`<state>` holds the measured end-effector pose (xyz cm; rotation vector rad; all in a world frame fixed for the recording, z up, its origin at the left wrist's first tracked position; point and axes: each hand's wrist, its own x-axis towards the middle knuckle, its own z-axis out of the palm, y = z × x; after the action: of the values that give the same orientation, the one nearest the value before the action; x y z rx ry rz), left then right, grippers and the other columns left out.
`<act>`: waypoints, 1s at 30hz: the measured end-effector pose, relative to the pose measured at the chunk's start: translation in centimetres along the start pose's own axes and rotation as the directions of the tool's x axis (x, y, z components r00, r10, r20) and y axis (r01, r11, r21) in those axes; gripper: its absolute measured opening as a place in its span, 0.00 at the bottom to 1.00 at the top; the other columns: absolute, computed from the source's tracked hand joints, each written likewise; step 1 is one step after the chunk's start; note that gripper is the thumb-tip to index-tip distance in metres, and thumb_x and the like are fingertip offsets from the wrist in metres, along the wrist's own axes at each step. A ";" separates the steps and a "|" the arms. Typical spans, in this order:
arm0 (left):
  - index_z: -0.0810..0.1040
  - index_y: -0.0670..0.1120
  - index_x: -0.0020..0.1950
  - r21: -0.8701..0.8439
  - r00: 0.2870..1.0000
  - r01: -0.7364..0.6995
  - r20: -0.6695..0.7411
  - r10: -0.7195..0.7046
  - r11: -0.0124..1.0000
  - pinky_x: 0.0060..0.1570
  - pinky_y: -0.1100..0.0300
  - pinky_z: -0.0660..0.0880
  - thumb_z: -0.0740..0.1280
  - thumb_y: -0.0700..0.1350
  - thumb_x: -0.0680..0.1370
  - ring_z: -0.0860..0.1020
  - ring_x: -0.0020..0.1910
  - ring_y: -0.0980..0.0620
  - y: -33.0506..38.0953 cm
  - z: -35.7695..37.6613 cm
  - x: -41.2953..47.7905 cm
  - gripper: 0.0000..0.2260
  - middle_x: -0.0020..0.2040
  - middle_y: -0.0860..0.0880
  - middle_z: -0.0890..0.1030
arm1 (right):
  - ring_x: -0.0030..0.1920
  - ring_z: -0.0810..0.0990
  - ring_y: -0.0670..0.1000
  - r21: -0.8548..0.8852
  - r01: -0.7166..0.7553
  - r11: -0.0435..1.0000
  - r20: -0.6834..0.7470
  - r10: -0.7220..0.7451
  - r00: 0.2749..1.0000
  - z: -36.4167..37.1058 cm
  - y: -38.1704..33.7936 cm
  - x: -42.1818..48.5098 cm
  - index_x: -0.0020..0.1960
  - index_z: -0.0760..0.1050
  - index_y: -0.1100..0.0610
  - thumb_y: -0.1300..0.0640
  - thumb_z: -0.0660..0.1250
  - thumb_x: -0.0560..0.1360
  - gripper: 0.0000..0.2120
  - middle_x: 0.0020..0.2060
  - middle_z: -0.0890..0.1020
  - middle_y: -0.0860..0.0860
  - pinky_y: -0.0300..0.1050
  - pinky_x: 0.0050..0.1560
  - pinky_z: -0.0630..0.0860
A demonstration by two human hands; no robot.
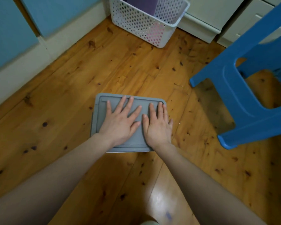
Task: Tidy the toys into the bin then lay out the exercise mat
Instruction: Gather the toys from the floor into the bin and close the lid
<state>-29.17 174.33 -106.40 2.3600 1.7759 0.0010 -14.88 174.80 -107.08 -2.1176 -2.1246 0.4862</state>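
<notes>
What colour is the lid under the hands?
Grey; the lid shows best in the head view.

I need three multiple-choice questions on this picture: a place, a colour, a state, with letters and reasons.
1. Where is the purple mat? A in the white basket; B beside it; C in a hand.
2. What colour is the stool? A red; B blue; C green.
3. How do the left hand and right hand lie on the grey lid? A flat; B as fists; C pinching its edge.
Answers: 1 A, it stands inside the basket; 2 B, its legs are blue; 3 A, straight fingers rest on it.
</notes>
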 end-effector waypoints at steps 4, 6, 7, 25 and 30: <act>0.45 0.57 0.74 -0.023 0.997 0.016 0.076 -0.014 1.000 0.68 0.34 0.44 0.36 0.63 0.74 0.42 0.76 0.45 -0.4 0.9 0.2 0.29 0.77 0.47 0.45 | 0.76 0.45 0.51 0.006 0.009 1.000 -0.002 -0.009 1.000 0.2 0.3 0.1 0.75 0.52 0.50 0.44 0.46 0.80 0.26 0.76 0.51 0.54 0.61 0.72 0.49; 0.45 0.57 0.74 -0.040 0.998 0.020 0.066 -0.017 0.999 0.68 0.34 0.44 0.36 0.63 0.74 0.42 0.76 0.46 -0.6 1.1 0.3 0.29 0.77 0.47 0.45 | 0.76 0.45 0.51 0.018 0.017 1.000 -0.009 -0.017 1.000 0.1 0.2 0.1 0.75 0.53 0.50 0.45 0.47 0.80 0.25 0.76 0.51 0.54 0.60 0.72 0.48; 0.45 0.57 0.74 -0.047 0.998 0.018 0.061 -0.015 0.999 0.68 0.34 0.44 0.36 0.63 0.74 0.42 0.76 0.46 -0.5 1.1 0.3 0.29 0.77 0.47 0.45 | 0.76 0.45 0.52 0.020 0.018 1.000 -0.006 -0.018 1.000 0.0 0.2 0.1 0.75 0.53 0.51 0.45 0.47 0.80 0.25 0.76 0.51 0.54 0.61 0.72 0.47; 0.58 0.41 0.73 -0.589 0.973 0.084 -0.126 -0.195 0.804 0.72 0.57 0.43 0.52 0.39 0.79 0.57 0.74 0.51 -1.0 -0.1 -0.4 0.21 0.73 0.44 0.64 | 0.75 0.55 0.50 0.128 0.312 0.942 -0.016 -0.312 0.950 1.0 -4.4 1.0 0.74 0.56 0.59 0.57 0.51 0.80 0.23 0.74 0.61 0.55 0.42 0.73 0.44; 0.67 0.36 0.67 -0.578 0.905 0.140 -0.255 -0.341 0.804 0.71 0.49 0.56 0.57 0.33 0.76 0.63 0.71 0.41 -3.1 -0.8 -1.9 0.19 0.69 0.37 0.67 | 0.76 0.53 0.52 -0.034 0.345 0.938 0.000 -0.345 0.939 1.2 -4.5 0.7 0.74 0.57 0.56 0.43 0.50 0.79 0.28 0.75 0.58 0.55 0.49 0.74 0.45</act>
<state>-32.75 173.44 -105.89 1.7762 1.8849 0.8317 -19.57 175.44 -107.02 -1.6982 -2.4437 0.4052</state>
